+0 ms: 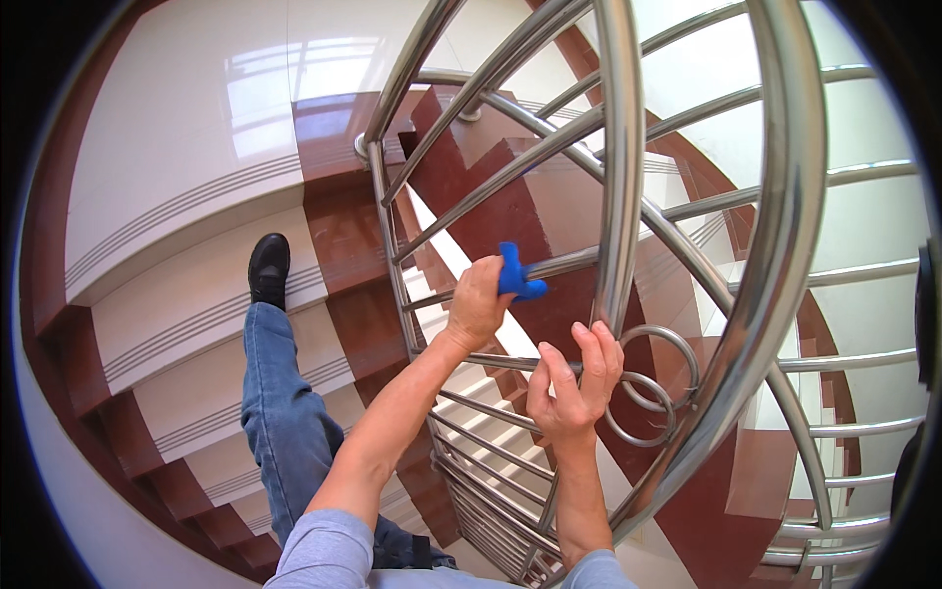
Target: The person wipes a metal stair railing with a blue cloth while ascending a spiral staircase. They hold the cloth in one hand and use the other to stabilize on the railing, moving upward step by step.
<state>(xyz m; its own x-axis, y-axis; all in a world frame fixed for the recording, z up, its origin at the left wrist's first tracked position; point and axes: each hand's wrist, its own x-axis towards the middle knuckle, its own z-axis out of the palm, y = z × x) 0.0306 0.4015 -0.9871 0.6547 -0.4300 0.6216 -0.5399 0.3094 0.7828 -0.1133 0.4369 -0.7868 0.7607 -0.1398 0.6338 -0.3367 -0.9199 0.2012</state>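
Note:
Below me is a stair railing of polished metal tubes (787, 184). My left hand (477, 302) is closed around one of its balusters (567, 261), with a bunched blue cloth (518, 274) gripped between hand and tube. Lower and to the right, my right hand (578, 379) has its fingers raised and bent beside another baluster (508, 361), near a thick upright tube (617, 221). Whether its fingertips touch the metal is unclear. Just right of that hand, metal rings (659, 368) are fixed by the wide handrail.
Cream and dark red stairs (213, 316) descend on the left, with my black shoe (269, 269) on a step. Through the railing a lower flight (471, 397) shows in the stairwell gap. Further balusters and a curved wall stand at the right.

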